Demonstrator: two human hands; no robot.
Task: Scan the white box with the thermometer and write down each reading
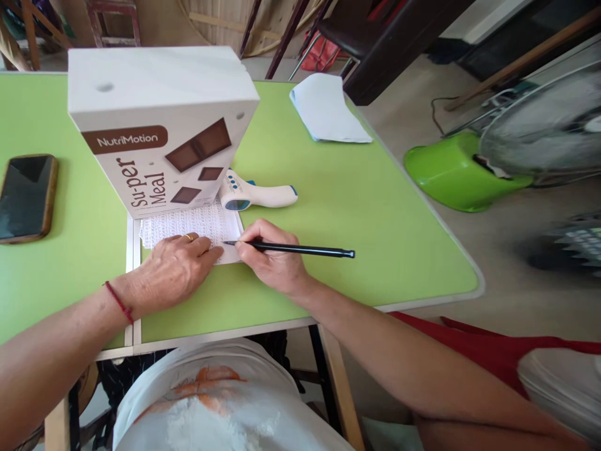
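Note:
A black pen [305,249] is gripped in my right hand [276,257], its tip at the right part of a sheet of paper [197,220] covered in small handwriting. My left hand [176,269] lies flat on the lower part of that sheet, fingers stretched toward the pen. Just behind the paper stands a tall white box [164,131] printed "NutriMotion Super Meal"; it hides the sheet's far end. A white and blue infrared thermometer [263,195] rests on its side right of the box, beyond my right hand.
A phone [28,197] lies at the left of the green table [347,207]. Folded white paper [328,109] sits near the far right edge. Off the table's right side are a green bin-like object [451,172] and a fan [549,125]. A dark chair [357,31] stands behind.

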